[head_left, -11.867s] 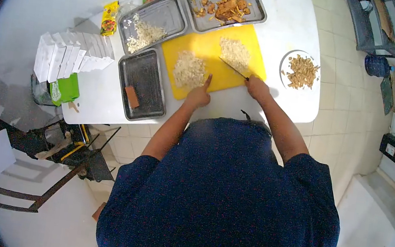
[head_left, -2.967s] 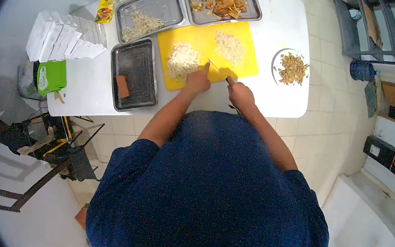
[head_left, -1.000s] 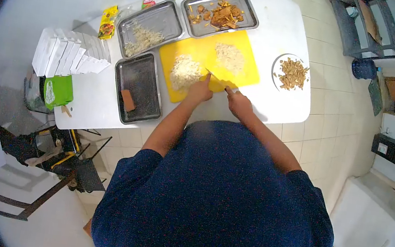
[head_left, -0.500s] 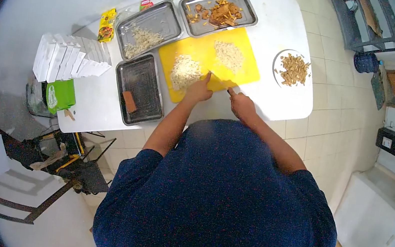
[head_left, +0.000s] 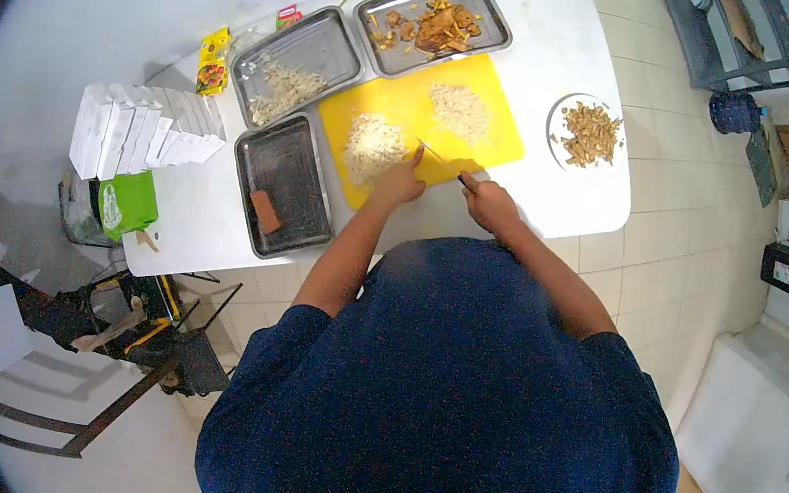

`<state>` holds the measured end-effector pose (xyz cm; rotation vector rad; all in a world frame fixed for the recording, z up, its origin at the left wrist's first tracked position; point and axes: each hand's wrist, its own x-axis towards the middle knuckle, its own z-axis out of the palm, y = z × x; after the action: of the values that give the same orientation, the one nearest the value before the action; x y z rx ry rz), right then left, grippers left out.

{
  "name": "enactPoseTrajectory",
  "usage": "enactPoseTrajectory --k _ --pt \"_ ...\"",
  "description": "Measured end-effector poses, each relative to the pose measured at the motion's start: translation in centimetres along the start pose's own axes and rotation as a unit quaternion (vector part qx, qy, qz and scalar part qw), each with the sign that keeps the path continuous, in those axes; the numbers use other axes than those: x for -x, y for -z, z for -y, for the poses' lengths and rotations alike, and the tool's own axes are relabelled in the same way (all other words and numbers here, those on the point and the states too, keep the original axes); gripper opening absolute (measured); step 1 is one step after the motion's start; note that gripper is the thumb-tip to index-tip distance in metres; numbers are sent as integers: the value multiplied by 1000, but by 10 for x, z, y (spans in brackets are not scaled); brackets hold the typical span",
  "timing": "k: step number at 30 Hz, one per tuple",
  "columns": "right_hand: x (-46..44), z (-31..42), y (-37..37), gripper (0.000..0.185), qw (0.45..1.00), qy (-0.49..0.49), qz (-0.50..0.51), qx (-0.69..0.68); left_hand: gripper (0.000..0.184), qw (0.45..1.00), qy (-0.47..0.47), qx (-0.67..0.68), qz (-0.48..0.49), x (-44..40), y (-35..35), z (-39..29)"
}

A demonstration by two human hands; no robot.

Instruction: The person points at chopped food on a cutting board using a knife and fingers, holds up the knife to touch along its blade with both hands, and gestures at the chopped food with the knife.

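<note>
Near the centre of the head view, a knife [head_left: 465, 180] is grasped by its handle in the curled fingers of the right hand [head_left: 491, 207], with its blade aimed toward the upper left over a yellow cutting board [head_left: 409, 110]. Compared with about twelve seconds ago, the blade is shifted from the right heap [head_left: 459, 112] of pale chopped pieces and is now held just beside the left heap [head_left: 374, 148]; attention thus seems to be given to the left one. Fewer pale pieces [head_left: 287, 90] seem to be left in the upper-left tray [head_left: 328, 38], so some may be already moved out. Since half a second ago, little is altered. The forefinger of the left hand [head_left: 400, 185] is stretched toward the blade tip and the other fingers are bent; whether anything is gripped by them cannot be told.

At the top of the frame, browned pieces [head_left: 445, 30] are held in a metal tray [head_left: 490, 40] just beside the board. Left of centre, a reddish-brown block [head_left: 264, 212] is contained in a dark tray [head_left: 289, 171]. Board access is therefore hemmed in on those sides by trays, and part of the near edge is hidden by the left hand. At the right, a round plate [head_left: 555, 140] is set apart on the white surface [head_left: 582, 61]; at the far left, white boxes [head_left: 144, 129] are stacked near a green bag [head_left: 126, 204].
</note>
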<state>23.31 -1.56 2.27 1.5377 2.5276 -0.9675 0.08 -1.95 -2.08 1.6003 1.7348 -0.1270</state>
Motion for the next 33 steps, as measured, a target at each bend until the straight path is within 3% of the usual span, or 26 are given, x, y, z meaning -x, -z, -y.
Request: enactPoseTrajectory --k 4,15,18,21,33 --pt "3 -2 1 41 1000 1 9 0 86 999 -31 16 -34 3 3 2" --pt "-7 13 9 39 999 -29 13 9 81 999 5 -38 -9 6 13 -8" --pt "-24 -1 1 39 991 -20 -7 -129 80 999 -2 -48 -21 3 12 -6" --pt "-17 -5 10 34 986 -35 5 -160 80 998 -21 -44 -30 0 7 4" --pt "-1 5 19 37 999 -23 24 -18 81 999 -9 -38 2 2 14 5"
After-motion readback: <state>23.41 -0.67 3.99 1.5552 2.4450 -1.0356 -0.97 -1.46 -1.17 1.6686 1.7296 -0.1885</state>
